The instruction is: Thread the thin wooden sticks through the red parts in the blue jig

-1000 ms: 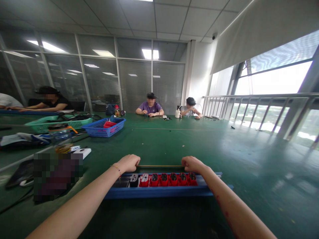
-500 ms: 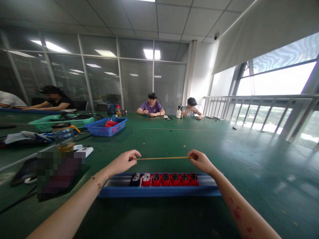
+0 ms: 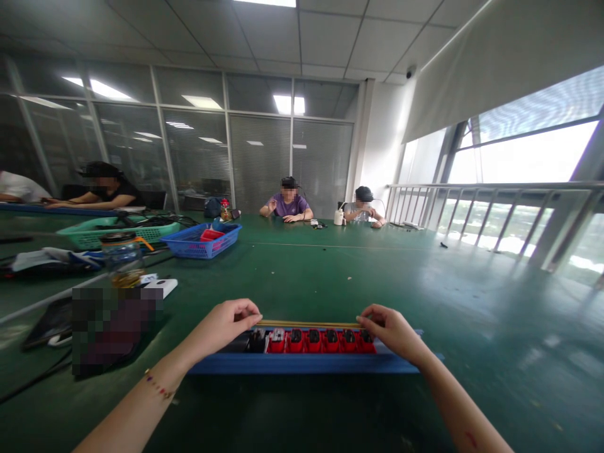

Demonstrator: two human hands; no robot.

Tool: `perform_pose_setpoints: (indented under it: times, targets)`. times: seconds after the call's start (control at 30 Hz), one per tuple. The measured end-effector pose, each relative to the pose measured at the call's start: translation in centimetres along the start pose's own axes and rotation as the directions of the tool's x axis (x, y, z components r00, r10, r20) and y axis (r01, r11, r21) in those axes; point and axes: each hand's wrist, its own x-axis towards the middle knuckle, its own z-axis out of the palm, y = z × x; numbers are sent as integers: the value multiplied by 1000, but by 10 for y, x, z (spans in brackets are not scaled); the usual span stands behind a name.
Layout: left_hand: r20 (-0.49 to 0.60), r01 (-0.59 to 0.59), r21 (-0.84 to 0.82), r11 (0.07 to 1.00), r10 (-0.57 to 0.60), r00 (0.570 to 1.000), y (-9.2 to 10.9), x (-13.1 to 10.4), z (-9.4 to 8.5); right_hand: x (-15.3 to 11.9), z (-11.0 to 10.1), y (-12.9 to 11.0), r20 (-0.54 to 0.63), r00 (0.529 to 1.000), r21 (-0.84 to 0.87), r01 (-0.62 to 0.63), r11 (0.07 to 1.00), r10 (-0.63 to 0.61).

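A thin yellow-brown strip [image 3: 309, 324] runs straight and level between my two hands; whether it is a stick or a stretched band I cannot tell. My left hand [image 3: 233, 319] pinches its left end. At the other end, my right hand [image 3: 384, 324] has thumb and fingers closed on it. The strip lies along the far edge of a long blue tray [image 3: 302, 363], just behind a row of several red blocks [image 3: 314, 341] with dark tops. One black block [image 3: 256, 341] stands at the row's left end, close below my left fingertips.
On the left are a blue basket [image 3: 201, 245] with a red item, a green basket [image 3: 87, 236] with black cables, a lidded glass jar [image 3: 123, 261] and a white device [image 3: 165, 287]. Several people sit at the far side of the green table [image 3: 302, 264].
Both hands have come down and nearer, lowering the strip from above the tray to its far edge. Across the table, the person in purple has raised one hand.
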Motion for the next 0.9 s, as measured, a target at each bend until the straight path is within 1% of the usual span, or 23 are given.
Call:
perform_pose_setpoints:
  times: [0.13, 0.23, 0.33, 0.47, 0.57, 0.73, 0.9]
  targets:
    - [34, 11, -41, 999, -9, 999, -1, 0, 3, -2, 1, 3, -31, 999, -83, -21, 996, 18]
    - [52, 13, -65, 998, -10, 999, -2, 0, 4, -2, 1, 3, -26, 1000, -101, -19, 995, 17]
    - [70, 21, -60, 998, -17, 997, -3, 0, 6, -1, 1, 5, -8, 1000, -82, -22, 996, 22]
    - [82, 21, -24, 999, -19, 996, -4, 0, 6, 0, 3, 8, 49, 998, -22, -29, 999, 30]
    - [81, 22, 7, 1000, -23, 996, -5, 0, 7, 1, 4, 10, 50, 998, -8, -37, 999, 37]
    - [86, 14, 6, 1000, -14, 996, -6, 1, 8, 2, 3, 14, 6, 999, -126, -31, 992, 32]
    - [100, 8, 4, 1000, -8, 995, -8, 1, 9, 1, 3, 15, 19, 1000, -136, -18, 990, 21]
